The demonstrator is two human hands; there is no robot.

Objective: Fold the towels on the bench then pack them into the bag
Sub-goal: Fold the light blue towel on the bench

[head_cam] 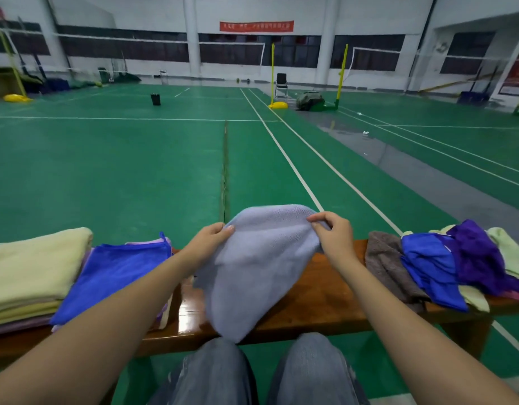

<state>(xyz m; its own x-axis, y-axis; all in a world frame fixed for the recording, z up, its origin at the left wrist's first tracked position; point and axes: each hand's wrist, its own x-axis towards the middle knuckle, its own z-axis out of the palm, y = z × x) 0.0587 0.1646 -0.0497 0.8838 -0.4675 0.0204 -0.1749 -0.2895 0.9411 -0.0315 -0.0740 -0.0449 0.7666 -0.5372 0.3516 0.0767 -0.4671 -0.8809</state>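
Both hands, left hand (pixel 213 236) and right hand (pixel 332 230), pinch the top edge of the grey-lilac towel (pixel 258 264), suspending it above the bench (pixel 319 299) middle so it hangs flat for folding. Folded stack (pixel 33 273) occupies the left end; unfolded pile (pixel 445 267) the right.

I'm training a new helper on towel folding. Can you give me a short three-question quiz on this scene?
1. True or false: the left hand and the right hand both pinch the lavender towel.
2. Where on the bench does the unfolded pile lie? A. its left end B. its right end C. its middle
3. Fill in: the folded towel nearest the left hand is ____ in colour.
Key: 1 true; 2 B; 3 blue.
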